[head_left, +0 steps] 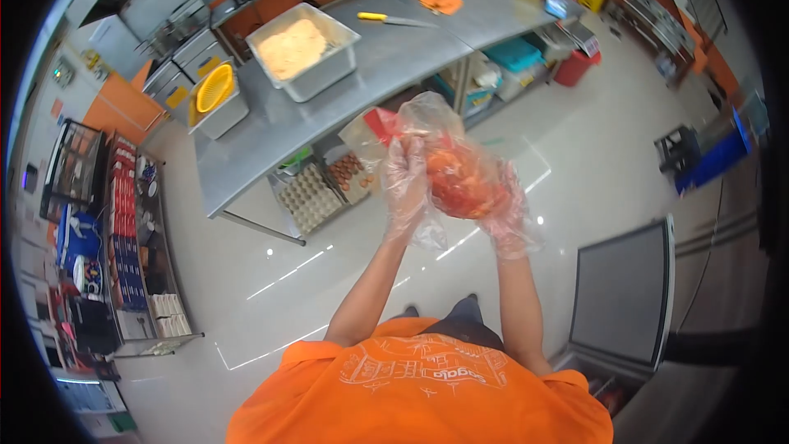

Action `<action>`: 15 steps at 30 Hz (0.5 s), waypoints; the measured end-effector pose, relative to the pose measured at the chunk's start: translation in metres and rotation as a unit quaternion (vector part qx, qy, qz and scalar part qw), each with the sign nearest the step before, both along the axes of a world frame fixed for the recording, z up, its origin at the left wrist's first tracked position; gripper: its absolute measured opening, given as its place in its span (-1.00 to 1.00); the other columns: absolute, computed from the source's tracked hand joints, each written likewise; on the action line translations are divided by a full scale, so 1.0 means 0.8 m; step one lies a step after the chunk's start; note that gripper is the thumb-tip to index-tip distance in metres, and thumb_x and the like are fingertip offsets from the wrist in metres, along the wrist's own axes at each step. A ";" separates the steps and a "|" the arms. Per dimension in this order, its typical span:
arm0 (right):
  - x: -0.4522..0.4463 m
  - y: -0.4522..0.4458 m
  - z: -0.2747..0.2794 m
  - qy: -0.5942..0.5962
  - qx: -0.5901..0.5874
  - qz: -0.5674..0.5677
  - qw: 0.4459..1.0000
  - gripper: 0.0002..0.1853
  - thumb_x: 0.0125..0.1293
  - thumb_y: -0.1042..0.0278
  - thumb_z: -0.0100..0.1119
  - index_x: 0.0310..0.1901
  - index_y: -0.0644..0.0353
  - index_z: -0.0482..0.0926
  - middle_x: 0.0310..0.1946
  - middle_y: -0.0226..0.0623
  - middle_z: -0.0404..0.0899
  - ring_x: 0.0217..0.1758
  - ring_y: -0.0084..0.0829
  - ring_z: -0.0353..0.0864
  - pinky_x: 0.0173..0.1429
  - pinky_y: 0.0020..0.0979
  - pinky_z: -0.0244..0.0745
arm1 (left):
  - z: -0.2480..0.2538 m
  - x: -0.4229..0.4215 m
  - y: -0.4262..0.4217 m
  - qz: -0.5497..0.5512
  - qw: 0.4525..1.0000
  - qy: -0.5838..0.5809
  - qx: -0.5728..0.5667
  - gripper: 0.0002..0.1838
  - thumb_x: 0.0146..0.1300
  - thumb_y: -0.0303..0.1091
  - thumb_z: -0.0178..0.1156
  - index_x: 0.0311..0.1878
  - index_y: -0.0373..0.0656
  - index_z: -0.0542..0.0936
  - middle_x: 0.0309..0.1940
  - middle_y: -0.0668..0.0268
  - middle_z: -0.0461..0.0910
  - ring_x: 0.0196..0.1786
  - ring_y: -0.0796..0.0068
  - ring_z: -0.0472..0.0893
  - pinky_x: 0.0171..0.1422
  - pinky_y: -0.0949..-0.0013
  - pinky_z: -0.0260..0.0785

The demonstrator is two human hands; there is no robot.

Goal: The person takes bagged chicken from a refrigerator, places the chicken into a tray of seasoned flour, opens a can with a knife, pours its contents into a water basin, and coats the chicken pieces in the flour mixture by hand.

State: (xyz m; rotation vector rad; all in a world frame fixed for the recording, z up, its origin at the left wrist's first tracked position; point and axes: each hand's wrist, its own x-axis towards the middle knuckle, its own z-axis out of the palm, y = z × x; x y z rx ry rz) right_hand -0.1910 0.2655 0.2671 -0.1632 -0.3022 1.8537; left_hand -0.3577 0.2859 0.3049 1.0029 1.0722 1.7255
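A clear plastic bag (436,115) with a lump of red-orange food (464,185) inside, perhaps raw meat, is held up in front of my body. My left hand (407,185), in a loose clear plastic glove, grips the bag's upper left part beside a red patch (382,125). Gloved the same way, my right hand (508,214) is closed around the lower right side of the bag. Both hands are over the floor, in front of the steel table (394,62). Some fingertips are hidden behind the plastic.
On the table are a deep metal pan (316,82) of yellowish crumbs, a yellow-handled knife (399,20) and an orange cloth (437,2). A yellow basket (215,88) sits in a smaller pan at left. Egg trays (310,197) are below. At lower right stands a raised lid (620,296).
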 end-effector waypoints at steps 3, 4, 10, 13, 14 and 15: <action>-0.072 0.070 -0.011 -0.002 0.052 0.008 0.999 -0.22 0.31 -0.08 0.30 0.43 0.13 0.24 0.40 -0.14 0.33 0.49 -0.12 0.27 0.55 -0.04 0.23 | 0.019 -0.061 0.056 0.051 0.998 -0.008 0.044 -0.76 0.54 -0.35 0.05 0.13 -0.24 0.54 -0.09 0.43 0.58 -0.06 0.69 0.50 0.06 0.48 0.41; -0.096 0.095 -0.008 -0.022 0.124 0.022 0.992 -0.11 0.23 -0.10 0.39 0.46 0.12 0.20 0.42 -0.17 0.30 0.51 -0.14 0.24 0.56 -0.06 0.21 | 0.020 -0.080 0.075 0.076 0.995 -0.002 0.066 -0.71 0.53 -0.33 0.08 0.21 -0.21 0.51 -0.03 0.40 0.58 -0.03 0.68 0.51 0.07 0.47 0.43; -0.229 0.249 0.042 -0.086 0.251 0.091 0.960 -0.09 0.14 0.32 0.49 0.47 0.15 0.15 0.42 -0.21 0.27 0.47 -0.19 0.31 0.56 -0.07 0.24 | 0.070 -0.181 0.186 0.119 0.987 -0.071 0.077 -0.73 0.53 -0.33 0.08 0.21 -0.16 0.52 -0.01 0.39 0.59 0.01 0.65 0.54 0.10 0.47 0.45; -0.299 0.314 0.019 -0.065 0.182 0.121 0.974 -0.18 0.21 0.34 0.43 0.44 0.15 0.19 0.35 -0.21 0.36 0.39 -0.19 0.42 0.47 -0.07 0.38 | 0.074 -0.230 0.232 0.157 0.979 -0.045 0.118 -0.74 0.53 -0.33 0.08 0.18 -0.18 0.51 0.00 0.38 0.60 0.02 0.63 0.56 0.13 0.49 0.44; -0.316 0.333 0.018 -0.061 0.183 0.134 0.972 -0.18 0.21 0.34 0.43 0.44 0.15 0.19 0.35 -0.21 0.36 0.39 -0.19 0.42 0.47 -0.07 0.38 | 0.077 -0.244 0.239 0.170 0.977 -0.042 0.119 -0.74 0.53 -0.33 0.08 0.18 -0.18 0.51 0.00 0.38 0.60 0.02 0.63 0.56 0.13 0.49 0.44; -0.332 0.346 0.021 -0.080 0.185 0.144 0.969 -0.19 0.22 0.34 0.44 0.44 0.15 0.20 0.34 -0.22 0.38 0.37 -0.19 0.44 0.45 -0.09 0.40 | 0.085 -0.255 0.242 0.171 0.980 -0.020 0.095 -0.72 0.50 -0.37 0.11 0.20 -0.19 0.48 0.03 0.38 0.58 0.06 0.62 0.55 0.18 0.47 0.42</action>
